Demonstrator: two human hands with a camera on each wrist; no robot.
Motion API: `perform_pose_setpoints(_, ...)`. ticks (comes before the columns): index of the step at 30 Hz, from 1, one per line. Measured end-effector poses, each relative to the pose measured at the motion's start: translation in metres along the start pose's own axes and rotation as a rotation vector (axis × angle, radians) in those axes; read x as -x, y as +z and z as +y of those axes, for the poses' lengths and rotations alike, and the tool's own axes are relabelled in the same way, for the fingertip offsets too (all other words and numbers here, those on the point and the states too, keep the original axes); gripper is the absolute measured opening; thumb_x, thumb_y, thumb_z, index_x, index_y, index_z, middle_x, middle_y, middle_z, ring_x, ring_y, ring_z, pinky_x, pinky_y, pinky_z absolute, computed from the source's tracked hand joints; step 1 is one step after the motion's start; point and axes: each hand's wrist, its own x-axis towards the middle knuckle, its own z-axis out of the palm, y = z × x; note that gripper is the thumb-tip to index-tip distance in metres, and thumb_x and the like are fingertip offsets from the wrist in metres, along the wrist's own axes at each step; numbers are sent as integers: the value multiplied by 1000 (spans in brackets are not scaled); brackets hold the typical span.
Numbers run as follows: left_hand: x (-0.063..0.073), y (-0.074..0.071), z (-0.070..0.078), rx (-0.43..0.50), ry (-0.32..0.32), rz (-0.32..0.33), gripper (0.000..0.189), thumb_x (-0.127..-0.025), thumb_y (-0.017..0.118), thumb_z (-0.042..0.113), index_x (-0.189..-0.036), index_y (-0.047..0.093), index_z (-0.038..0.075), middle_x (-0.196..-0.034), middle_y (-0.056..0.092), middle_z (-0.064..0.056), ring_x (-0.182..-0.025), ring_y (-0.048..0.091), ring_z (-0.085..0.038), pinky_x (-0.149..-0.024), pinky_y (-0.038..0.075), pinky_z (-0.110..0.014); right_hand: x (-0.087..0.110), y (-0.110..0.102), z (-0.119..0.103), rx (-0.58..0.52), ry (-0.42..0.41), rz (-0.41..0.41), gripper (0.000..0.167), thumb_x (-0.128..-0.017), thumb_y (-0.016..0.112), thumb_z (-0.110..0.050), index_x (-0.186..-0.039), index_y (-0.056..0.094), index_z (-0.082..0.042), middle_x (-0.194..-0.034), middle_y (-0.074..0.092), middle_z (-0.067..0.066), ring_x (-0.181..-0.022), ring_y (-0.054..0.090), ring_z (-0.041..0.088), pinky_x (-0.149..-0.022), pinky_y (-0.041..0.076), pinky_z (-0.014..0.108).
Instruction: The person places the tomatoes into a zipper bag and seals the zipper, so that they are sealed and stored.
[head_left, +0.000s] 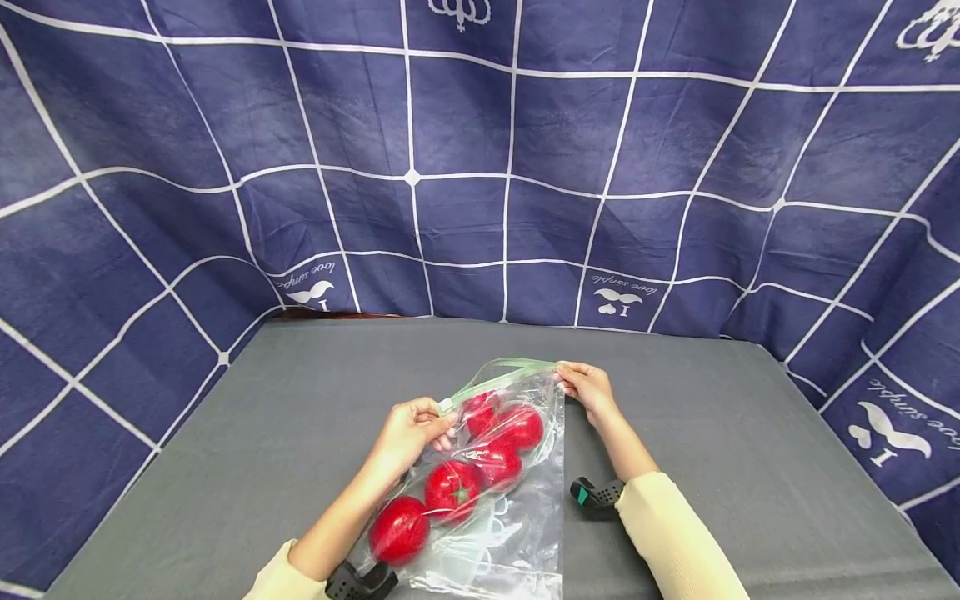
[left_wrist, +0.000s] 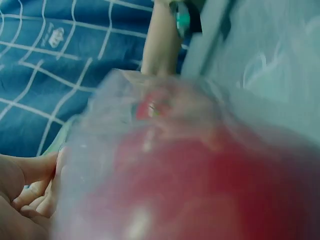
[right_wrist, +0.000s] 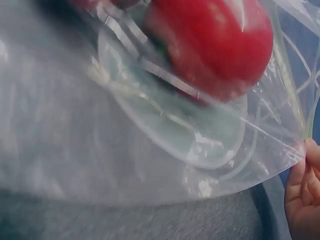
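A clear zip bag (head_left: 536, 508) with a pale green zip strip (head_left: 495, 379) is stretched between both hands over the table. Several red tomatoes (head_left: 453, 492) lie inside it in a slanting row, one showing a green calyx. My left hand (head_left: 408, 433) pinches the bag's upper left edge beside the white slider (head_left: 446, 406). At the opposite top corner, my right hand (head_left: 588, 387) holds the strip's end between thumb and fingers. The right wrist view shows a pale green shape (right_wrist: 210, 150) under a tomato (right_wrist: 215, 45); whether it is printed I cannot tell. Red blur fills much of the left wrist view.
A grey table top (head_left: 750, 467) extends around the bag. Behind it and along both sides hangs a dark blue cloth (head_left: 465, 217) with white grid lines. Black bands (head_left: 597, 493) are on both wrists, close to the cream sleeves (head_left: 675, 533).
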Motion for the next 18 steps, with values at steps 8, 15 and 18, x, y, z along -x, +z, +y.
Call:
perform_pose_setpoints(8, 10, 7, 11, 111, 54, -87, 12, -83, 60, 4, -77, 53, -5, -59, 60, 5, -51, 59, -5, -54, 50, -20, -29, -8, 14, -8, -100, -74, 33, -83, 63, -11, -110, 61, 8, -66, 63, -8, -54, 53, -1, -52, 46, 9)
perform_pose_setpoints(15, -6, -4, 11, 95, 80, 107, 13, -83, 60, 1, -76, 54, -8, -55, 57, 4, -46, 56, -6, -50, 48, -20, -6, 1, -5, 32, -34, -16, 38, -89, 52, -5, -120, 46, 17, -59, 57, -17, -53, 50, -6, -51, 44, 7)
perform_pose_setpoints(18, -13, -7, 8, 74, 101, 182, 17, -83, 60, 3, -80, 56, -14, -53, 55, 4, -44, 54, -6, -48, 47, -19, -3, 2, -5, 36, -49, -15, 38, -89, 52, -6, -121, 46, 15, -60, 55, -17, -54, 50, -6, -52, 44, 7)
